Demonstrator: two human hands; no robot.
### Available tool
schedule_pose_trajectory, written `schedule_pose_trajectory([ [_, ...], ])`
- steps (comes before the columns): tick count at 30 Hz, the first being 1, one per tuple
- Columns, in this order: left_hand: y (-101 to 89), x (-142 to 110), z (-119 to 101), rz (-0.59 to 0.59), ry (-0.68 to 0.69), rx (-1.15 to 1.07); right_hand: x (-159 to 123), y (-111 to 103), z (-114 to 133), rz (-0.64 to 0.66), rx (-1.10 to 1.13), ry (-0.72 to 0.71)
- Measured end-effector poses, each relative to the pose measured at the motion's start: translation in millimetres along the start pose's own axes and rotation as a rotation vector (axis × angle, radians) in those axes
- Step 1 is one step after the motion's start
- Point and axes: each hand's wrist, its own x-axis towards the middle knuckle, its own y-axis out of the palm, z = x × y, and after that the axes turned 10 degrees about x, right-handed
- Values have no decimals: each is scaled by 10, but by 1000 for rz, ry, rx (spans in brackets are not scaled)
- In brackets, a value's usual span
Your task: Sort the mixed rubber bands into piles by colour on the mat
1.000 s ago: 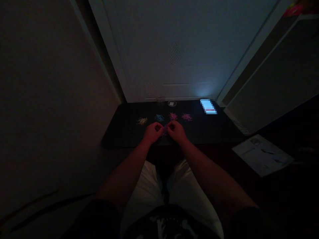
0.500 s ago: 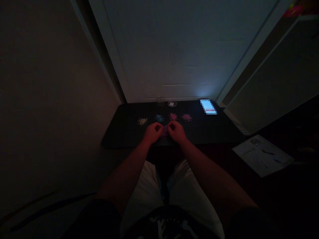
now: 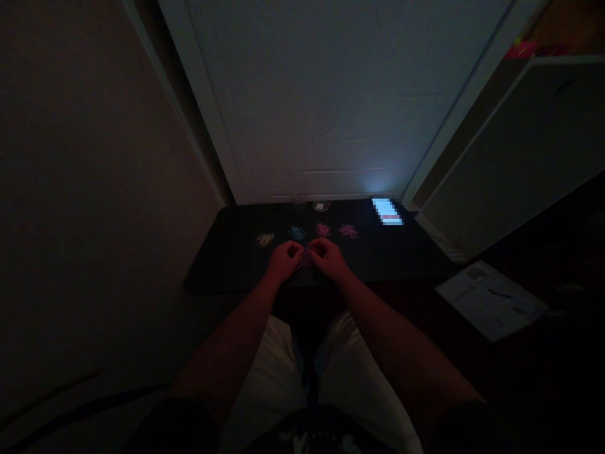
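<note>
On the black table [image 3: 392, 255], between left hand [image 3: 282, 260] and right hand [image 3: 329, 257], purple sticks [image 3: 305, 257]. Fingers curled in, can't tell if gripping any. Could scatter off the near edge with one wrist bump in this gloom.

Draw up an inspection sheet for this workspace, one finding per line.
Surface: dim black tabletop.
Work items: purple pile between left hand and right hand; beyond, pale pile, blue pile, two pink piles.
Clutter: glowing screen and round dish near far edge.
Hands: both at the purple pile; grip too dark to confirm.
Cables: dark curved strip lower left; cannot tell if cable.
Surroundings: pale panel behind; printed sheet lower right.
</note>
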Motion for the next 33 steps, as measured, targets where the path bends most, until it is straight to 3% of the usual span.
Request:
schedule_pose_trajectory([
  [6,-12,-10,-29,39,16,21,0,19,-8,15,-107,-15],
  [33,-21,-21,-43,22,-8,45,7,15,-24,-54,-71,38],
])
